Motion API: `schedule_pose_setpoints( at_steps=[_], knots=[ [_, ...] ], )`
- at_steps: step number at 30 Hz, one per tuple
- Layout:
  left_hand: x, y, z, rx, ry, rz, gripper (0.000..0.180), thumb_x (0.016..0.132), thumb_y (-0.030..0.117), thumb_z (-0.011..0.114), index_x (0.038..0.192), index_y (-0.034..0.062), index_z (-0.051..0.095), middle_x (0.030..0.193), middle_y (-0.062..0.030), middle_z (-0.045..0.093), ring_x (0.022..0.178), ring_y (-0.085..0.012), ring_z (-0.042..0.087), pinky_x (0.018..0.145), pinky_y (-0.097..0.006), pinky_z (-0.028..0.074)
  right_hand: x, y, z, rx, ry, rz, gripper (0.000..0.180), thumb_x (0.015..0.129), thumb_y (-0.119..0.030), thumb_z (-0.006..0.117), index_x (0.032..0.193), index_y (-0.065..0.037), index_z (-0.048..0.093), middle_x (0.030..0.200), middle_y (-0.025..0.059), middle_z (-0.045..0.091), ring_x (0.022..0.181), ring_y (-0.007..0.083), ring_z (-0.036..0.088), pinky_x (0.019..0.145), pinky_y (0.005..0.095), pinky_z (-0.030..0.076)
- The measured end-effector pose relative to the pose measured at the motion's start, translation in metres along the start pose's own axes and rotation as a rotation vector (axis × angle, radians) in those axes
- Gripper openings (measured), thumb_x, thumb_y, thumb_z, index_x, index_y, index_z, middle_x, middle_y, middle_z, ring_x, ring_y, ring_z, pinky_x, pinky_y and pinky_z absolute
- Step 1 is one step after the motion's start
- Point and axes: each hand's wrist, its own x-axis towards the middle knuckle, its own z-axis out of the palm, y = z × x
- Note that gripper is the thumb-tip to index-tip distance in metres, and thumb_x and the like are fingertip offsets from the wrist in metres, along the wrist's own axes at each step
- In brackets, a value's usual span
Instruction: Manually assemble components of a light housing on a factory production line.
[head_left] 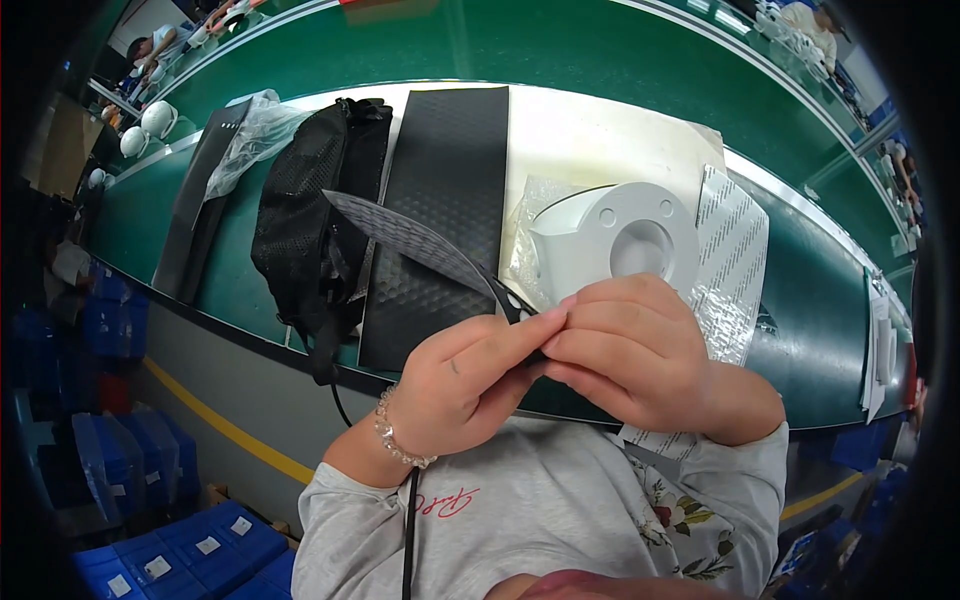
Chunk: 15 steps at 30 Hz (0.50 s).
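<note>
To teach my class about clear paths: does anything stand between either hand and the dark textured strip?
Nothing visible does: the left hand and right hand meet around the near end of the dark textured strip. The exact contact is hidden.

The left hand point(455, 375) and right hand point(640, 350) hide the near end of the pointed strip point(410, 232); the right also covers the lower edge of the white part point(572, 235). What the black bag point(295, 215) holds cannot be told. The top edge cuts off a red thing point(365, 2). The co-workers point(165, 44) are small and blurred.
</note>
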Motion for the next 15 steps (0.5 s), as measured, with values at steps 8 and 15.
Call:
schedule_pose_setpoints(
  at_steps=[8,15],
  knots=[
    [0.0001,0.0002,0.0019,0.028,0.010,0.026,0.047,0.063,-0.008,0.064,0.108,0.0025,0.057,0.073,-0.0067,0.059,0.057,-0.0166,0.056,0.053,-0.025,0.046,-0.0034,0.0035,0.0030,0.157,0.024,0.043,0.020,0.065,-0.008,0.070,0.082,-0.002,0.062,0.080,0.0081,0.061,0.073,0.0238,0.059,0.062,0.0304,0.046],
    [-0.0064,-0.0051,0.0068,0.047,0.119,0.025,0.034,0.060,-0.004,0.069,0.091,0.0074,0.062,0.069,-0.0026,0.059,0.054,-0.0145,0.055,0.049,-0.023,0.043,-0.0070,0.0022,0.0091,0.144,0.096,0.012,0.018,0.065,-0.005,0.070,0.080,-0.003,0.061,0.085,0.0076,0.063,0.078,0.0240,0.062,0.063,0.0299,0.047]
  ],
)
